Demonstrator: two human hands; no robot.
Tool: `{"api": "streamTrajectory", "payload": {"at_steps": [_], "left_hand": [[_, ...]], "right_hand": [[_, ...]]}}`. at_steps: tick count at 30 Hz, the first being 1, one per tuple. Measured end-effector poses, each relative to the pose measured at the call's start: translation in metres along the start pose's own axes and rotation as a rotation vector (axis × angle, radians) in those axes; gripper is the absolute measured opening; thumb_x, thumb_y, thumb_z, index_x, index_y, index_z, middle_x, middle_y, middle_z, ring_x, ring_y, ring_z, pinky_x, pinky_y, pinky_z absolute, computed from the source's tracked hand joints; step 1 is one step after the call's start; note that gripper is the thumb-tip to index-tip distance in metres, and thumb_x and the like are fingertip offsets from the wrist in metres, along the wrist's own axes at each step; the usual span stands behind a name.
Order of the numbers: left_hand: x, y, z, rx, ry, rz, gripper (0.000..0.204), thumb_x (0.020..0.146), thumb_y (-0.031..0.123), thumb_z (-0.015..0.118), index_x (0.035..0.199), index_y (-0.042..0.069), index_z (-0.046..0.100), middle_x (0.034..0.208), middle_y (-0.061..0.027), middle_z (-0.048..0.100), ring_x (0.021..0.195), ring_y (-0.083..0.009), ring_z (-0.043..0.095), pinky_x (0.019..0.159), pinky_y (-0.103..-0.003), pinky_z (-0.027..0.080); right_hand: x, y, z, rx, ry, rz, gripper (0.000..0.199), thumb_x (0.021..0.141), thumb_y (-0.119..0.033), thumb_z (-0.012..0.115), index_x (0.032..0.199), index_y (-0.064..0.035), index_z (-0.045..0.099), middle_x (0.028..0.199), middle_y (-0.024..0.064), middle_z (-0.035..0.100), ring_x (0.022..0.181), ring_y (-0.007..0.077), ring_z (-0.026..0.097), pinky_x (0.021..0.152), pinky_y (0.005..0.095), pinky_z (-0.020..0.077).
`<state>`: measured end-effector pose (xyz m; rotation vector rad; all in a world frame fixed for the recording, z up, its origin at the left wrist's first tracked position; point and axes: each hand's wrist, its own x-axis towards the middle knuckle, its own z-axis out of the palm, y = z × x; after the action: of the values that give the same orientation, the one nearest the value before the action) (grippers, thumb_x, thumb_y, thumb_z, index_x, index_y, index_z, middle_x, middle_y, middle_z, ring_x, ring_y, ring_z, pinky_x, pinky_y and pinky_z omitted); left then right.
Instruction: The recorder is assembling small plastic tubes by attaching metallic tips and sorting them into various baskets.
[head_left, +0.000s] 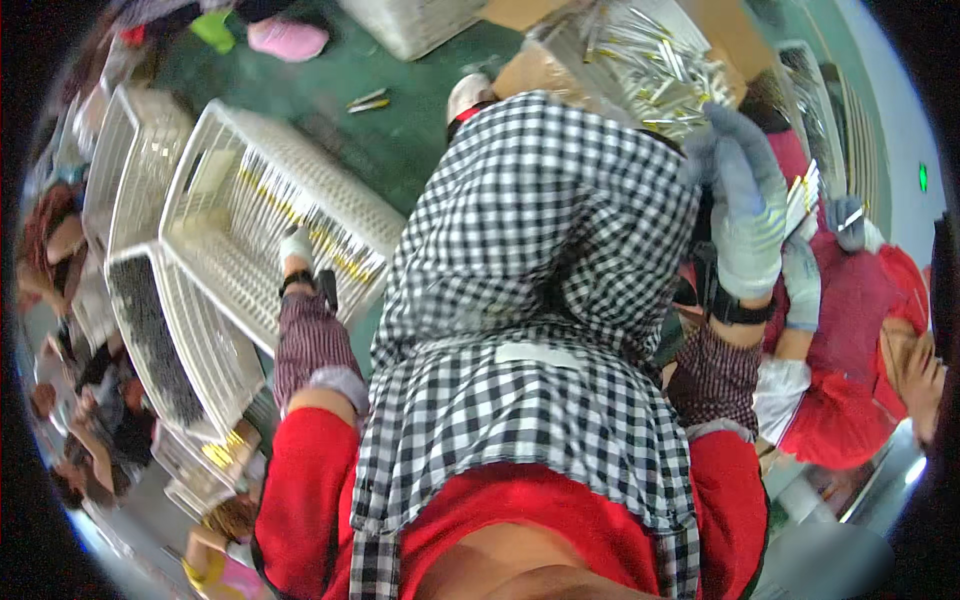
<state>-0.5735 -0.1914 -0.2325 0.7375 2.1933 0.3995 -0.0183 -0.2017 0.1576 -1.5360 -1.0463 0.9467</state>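
Note:
In the white plastic crate (190,225) on the left, slim white-and-yellow sticks (340,250) lie side by side in a long row. My left hand (296,245), in a pale glove, reaches over the crate's near side and is at the row; its fingertips are too small to read. On the right, my right hand (740,190) wears a grey-blue and white glove. Its fingers are extended and slightly bent, with nothing visible in them. It is beside an open cardboard box (560,75) lined with clear plastic, where a loose heap of similar sticks (665,75) lies jumbled.
A co-worker in red sits close on my right, with a gloved hand (800,275) near a bundle of sticks (800,200). More white crates (140,165) line the left, one holding dark material (155,335). Two loose sticks (368,100) lie on the green floor.

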Motion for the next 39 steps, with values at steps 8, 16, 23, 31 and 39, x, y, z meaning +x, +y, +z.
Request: {"api": "streamTrajectory", "payload": {"at_steps": [8,16,23,31,39], "left_hand": [[-0.144,0.262,-0.026,-0.479,0.031,0.698,0.029,0.090,0.020,0.055,0.113,0.003,0.058,0.092,-0.0013,0.061,0.073,-0.0076,0.054,0.061,-0.020,0.044],[-0.255,0.433,0.087,0.231,-0.461,1.370,0.027,0.087,0.017,0.058,0.110,0.004,0.060,0.094,-0.0111,0.064,0.082,-0.0204,0.061,0.074,-0.030,0.047],[-0.265,0.478,0.202,0.964,-0.534,1.820,0.024,0.082,0.021,0.057,0.102,0.008,0.062,0.102,-0.0109,0.060,0.094,-0.0314,0.058,0.081,-0.038,0.048],[-0.268,0.491,0.289,1.486,-0.641,1.688,0.022,0.079,0.016,0.058,0.100,0.011,0.066,0.100,-0.0129,0.065,0.092,-0.0322,0.062,0.079,-0.042,0.050],[-0.264,0.478,0.292,1.385,-0.639,1.834,0.019,0.081,0.013,0.052,0.092,0.006,0.067,0.096,-0.0163,0.065,0.088,-0.0332,0.063,0.075,-0.040,0.051]], "right_hand": [[0.115,0.107,-0.065,-0.302,0.169,0.033,0.036,0.087,-0.025,0.056,0.116,-0.0051,0.056,0.099,0.0129,0.064,0.087,0.0221,0.062,0.078,0.0325,0.0491],[0.217,0.177,-0.015,-1.308,-0.321,-0.280,0.046,0.077,-0.005,0.054,0.122,-0.0126,0.053,0.120,0.0185,0.054,0.107,0.0358,0.054,0.091,0.0438,0.0443],[0.237,0.202,-0.012,-1.523,-0.430,-0.535,0.026,0.081,-0.012,0.052,0.106,-0.0131,0.062,0.113,0.0115,0.058,0.105,0.0296,0.057,0.081,0.0446,0.0498],[0.248,0.217,-0.044,-1.058,-0.171,-0.340,0.029,0.089,-0.022,0.054,0.116,-0.0122,0.053,0.119,0.0149,0.051,0.104,0.0236,0.054,0.087,0.0372,0.0450],[0.139,0.163,-0.068,-0.253,0.123,-0.075,0.025,0.091,-0.022,0.049,0.111,-0.0076,0.052,0.098,0.0112,0.057,0.088,0.0223,0.060,0.075,0.0369,0.0500]]}}
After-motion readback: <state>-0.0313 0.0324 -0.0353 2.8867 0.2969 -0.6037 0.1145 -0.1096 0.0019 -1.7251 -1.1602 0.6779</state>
